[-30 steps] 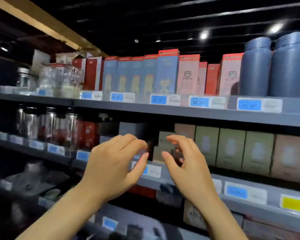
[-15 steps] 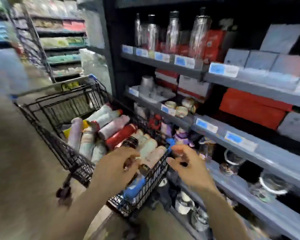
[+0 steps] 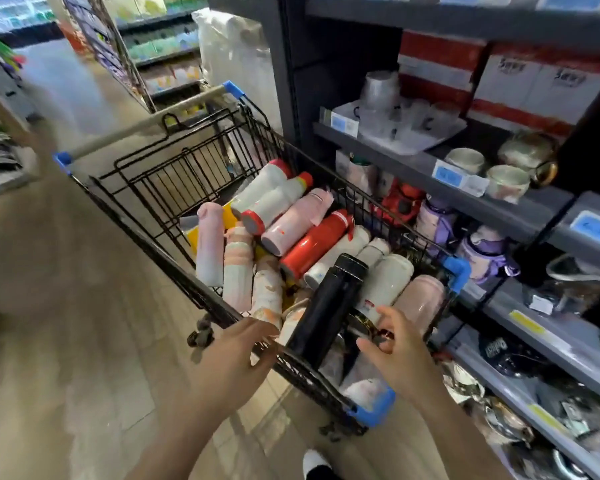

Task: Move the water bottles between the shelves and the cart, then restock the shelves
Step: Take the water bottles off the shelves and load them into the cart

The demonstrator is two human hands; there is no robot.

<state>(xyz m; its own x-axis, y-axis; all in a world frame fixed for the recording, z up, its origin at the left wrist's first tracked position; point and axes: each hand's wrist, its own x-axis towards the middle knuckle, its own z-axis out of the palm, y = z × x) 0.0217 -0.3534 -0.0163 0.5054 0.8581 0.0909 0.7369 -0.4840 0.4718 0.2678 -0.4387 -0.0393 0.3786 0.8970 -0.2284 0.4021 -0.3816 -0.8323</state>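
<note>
Head view: both hands, left (image 3: 236, 355) and right (image 3: 400, 351), hover open-fingered beside black bottle (image 3: 326, 310) in cart (image 3: 174, 251).

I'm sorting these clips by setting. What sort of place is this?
Most likely a shop aisle for housewares. A wire shopping cart holds many water bottles, and grey shelves with blue price tags carry boxed goods and cups.

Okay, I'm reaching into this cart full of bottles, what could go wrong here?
The black bottle lies tilted on the heap between your left hand and right hand; a bump could make it slide. Pulling one from the loose pile may shift others, like the red bottle. Your hands are close to the cart wire rim.
</note>
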